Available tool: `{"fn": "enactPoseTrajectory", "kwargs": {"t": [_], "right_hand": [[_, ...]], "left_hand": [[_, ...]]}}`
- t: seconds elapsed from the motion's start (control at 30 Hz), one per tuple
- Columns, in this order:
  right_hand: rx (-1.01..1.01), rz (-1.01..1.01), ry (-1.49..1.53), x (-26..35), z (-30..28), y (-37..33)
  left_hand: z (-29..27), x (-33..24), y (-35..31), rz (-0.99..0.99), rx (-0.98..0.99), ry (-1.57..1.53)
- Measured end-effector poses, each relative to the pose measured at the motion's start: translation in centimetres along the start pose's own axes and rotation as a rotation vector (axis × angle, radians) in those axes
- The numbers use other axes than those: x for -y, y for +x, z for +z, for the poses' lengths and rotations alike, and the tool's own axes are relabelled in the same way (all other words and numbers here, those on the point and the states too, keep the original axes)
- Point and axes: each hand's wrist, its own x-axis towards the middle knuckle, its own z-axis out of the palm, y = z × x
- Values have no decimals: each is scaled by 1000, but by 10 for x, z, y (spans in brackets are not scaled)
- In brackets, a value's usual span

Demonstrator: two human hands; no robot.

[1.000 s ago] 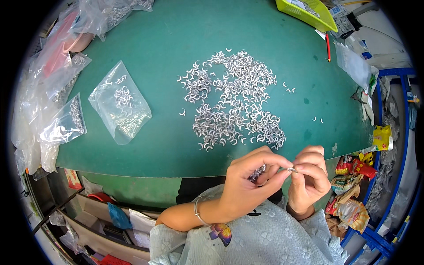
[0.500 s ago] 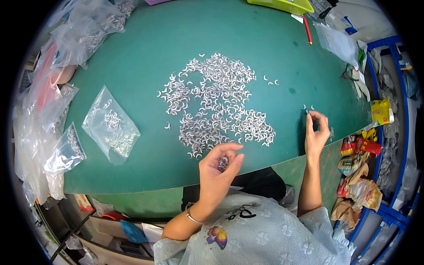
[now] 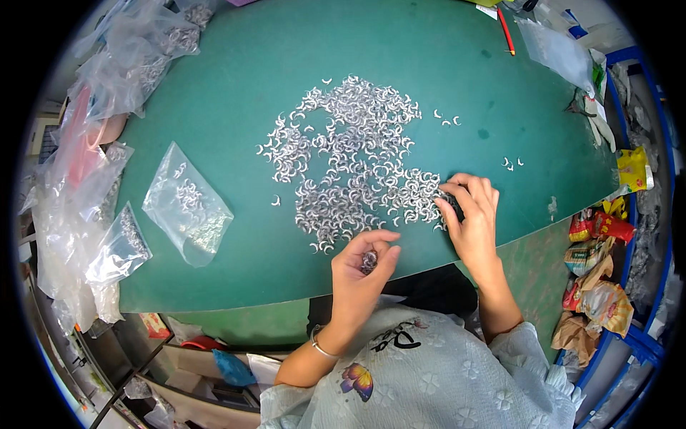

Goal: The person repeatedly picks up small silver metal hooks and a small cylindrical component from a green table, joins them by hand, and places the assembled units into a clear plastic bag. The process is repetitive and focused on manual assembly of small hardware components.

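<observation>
A large, loose pile of small silver crescent pieces [image 3: 350, 161] lies spread over the green table [image 3: 236, 93]. My left hand [image 3: 359, 275] is at the pile's near edge, its fingers curled round a clump of these crescents [image 3: 369, 262] that shows between thumb and palm. At the pile's right edge, my right hand [image 3: 470, 218] bends down with thumb and fingertips drawn together on crescents there. How many pieces it pinches is hidden. Three loose crescents [image 3: 510, 165] lie apart on the right, and a few others [image 3: 447, 119] sit nearer the pile.
On the left are a clear bag [image 3: 187, 207] with crescents inside, a smaller bag [image 3: 123, 247] and heaped plastic bags [image 3: 61, 222]. A red pen [image 3: 506, 32] and a clear pouch [image 3: 557, 53] lie far right. Packages [image 3: 600, 300] and blue shelving [image 3: 650, 300] stand beyond the right edge.
My right hand has moved left from the loose crescents to the pile's right edge. One more crescent lies with that loose group. My left hand keeps its clump; the view has shifted slightly.
</observation>
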Motion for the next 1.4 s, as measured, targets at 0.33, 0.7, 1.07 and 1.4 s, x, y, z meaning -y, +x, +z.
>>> {"fn": "enactPoseTrajectory", "kwargs": {"t": [0.33,0.7,1.07,1.4], "right_hand": [[-104,-41,168,9,-1,0],[69,418,996,27,-8,-10],[-50,-59,626,43,-17,-9],[-14,-61,684,47,-25,-11]], "left_hand": [[-4,6,1,-4,1,-22],[4,7,6,58,-6,-38],[14,-6,1,98,28,-66],[10,-4,0,202,37,-79]]}}
